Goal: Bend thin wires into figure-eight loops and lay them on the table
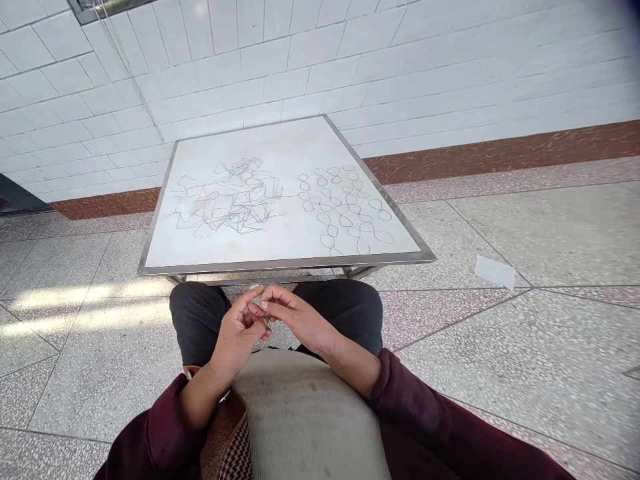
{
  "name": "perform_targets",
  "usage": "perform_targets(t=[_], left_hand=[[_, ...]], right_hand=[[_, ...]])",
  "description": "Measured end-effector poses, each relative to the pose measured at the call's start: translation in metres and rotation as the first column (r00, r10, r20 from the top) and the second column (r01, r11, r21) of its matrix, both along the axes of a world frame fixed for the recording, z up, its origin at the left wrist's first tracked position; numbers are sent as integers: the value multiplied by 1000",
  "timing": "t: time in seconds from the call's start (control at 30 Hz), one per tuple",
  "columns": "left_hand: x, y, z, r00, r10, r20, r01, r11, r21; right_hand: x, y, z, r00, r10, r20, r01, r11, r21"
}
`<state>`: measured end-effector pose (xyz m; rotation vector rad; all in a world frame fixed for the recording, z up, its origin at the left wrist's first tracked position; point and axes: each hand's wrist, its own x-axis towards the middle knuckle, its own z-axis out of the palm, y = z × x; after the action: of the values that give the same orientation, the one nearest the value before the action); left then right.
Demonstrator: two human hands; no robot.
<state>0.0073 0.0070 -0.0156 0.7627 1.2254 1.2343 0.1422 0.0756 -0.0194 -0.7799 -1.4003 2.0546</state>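
Note:
My left hand [243, 325] and my right hand [287, 310] meet above my lap, just in front of the table's near edge. The fingers of both are closed around a small piece of thin dark wire [269, 315], mostly hidden by the fingertips. On the white table [295, 137] lies a loose tangle of bent thin wires [245, 207], on the left. To the right, several wires shaped into figure-eight loops [345, 217] are spread in rough rows.
The table has a metal rim [280, 265] close to my knees. A white tiled wall [310, 60] stands behind it. On the speckled floor to the right lies a white rectangular piece [494, 272]. A brown woven strap [227, 433] hangs at my left side.

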Motion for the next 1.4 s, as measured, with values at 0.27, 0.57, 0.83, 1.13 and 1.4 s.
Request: perform_targets(t=[0.27, 0.57, 0.83, 1.13, 1.4], left_hand=[[2, 0, 2, 996, 68, 53, -63, 995, -76], [0, 0, 3, 994, 83, 76, -78, 995, -66], [-2, -1, 4, 995, 60, 78, -56, 997, -57], [-8, -1, 3, 998, 15, 67, -13, 999, -32], [-7, -3, 8, 1000, 15, -20, -16, 999, -32]], right_hand=[[2, 1, 2, 982, -67, 174, 34, 982, 188], [3, 4, 5, 993, -9, 116, -15, 980, 197], [2, 4, 7, 996, 22, 87, -31, 995, 93], [7, 7, 10, 989, 67, 135, -100, 963, 251], [11, 16, 6, 957, -156, 245, -109, 586, 803]])
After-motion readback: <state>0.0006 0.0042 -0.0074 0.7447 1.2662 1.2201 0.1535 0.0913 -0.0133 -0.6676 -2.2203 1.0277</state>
